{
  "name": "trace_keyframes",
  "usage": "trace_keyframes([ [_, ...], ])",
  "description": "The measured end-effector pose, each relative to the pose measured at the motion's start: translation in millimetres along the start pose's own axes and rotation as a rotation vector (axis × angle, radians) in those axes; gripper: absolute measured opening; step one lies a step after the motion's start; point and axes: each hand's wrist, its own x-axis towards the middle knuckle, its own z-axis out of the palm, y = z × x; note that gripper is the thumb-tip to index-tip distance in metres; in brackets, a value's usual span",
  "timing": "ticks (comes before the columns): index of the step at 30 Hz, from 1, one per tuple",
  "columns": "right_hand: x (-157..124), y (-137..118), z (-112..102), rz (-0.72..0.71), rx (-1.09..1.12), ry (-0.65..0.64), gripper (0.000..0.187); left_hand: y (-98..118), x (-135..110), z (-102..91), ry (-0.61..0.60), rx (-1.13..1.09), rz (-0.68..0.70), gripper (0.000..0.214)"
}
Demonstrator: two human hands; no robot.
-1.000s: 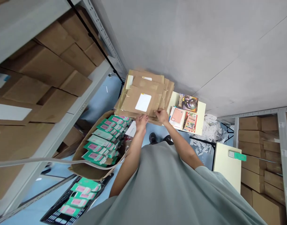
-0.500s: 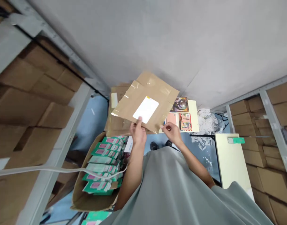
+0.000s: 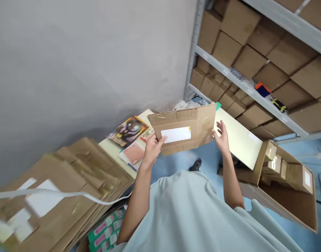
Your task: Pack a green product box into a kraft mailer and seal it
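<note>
My left hand grips the left lower edge of a flattened cardboard box, its thumb lying on the front. A white label with a small yellow mark is stuck on that face, and shiny tape shows on the cardboard. At the opposite edge, my right hand has its fingers apart. Its thumb is close to the cardboard; whether it touches cannot be told.
Left of me lies a stack of flattened boxes. Books rest on a cream table. To the right are a cream tabletop, an open carton holding small boxes, and a shelf full of cartons. A white cable crosses at left.
The view has swung right, bringing the shelf and open carton into sight. The flattened box has turned and moved away from the stack. My right hand has opened from a pinch at its edge.
</note>
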Motion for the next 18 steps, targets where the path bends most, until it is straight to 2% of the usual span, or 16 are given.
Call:
trace_keyframes([
  [2, 4.8, 35.2, -38.3, 0.064, 0.020, 0.058, 0.086, -11.3, 18.1, 54.3, -0.105, 0.055, -0.021, 0.073],
  [6, 15.0, 100.8, -114.1, 0.173, 0.071, 0.127, 0.057, -45.1, 53.2, 167.8, -0.257, 0.132, 0.015, 0.068],
  [10, 25.5, 156.3, -174.2, 0.256, 0.097, 0.191, 0.045, -87.1, 83.5, 268.2, -0.287, 0.246, 0.092, 0.062],
  [14, 36.2, 202.1, -204.3, 0.332, 0.070, 0.250, 0.031, -128.0, 107.7, 344.2, -0.285, 0.346, 0.085, 0.049],
  [18, 44.0, 239.3, -205.4, 0.481, 0.042, 0.276, 0.024, -163.6, 128.6, 402.3, -0.395, 0.375, -0.023, 0.042],
])
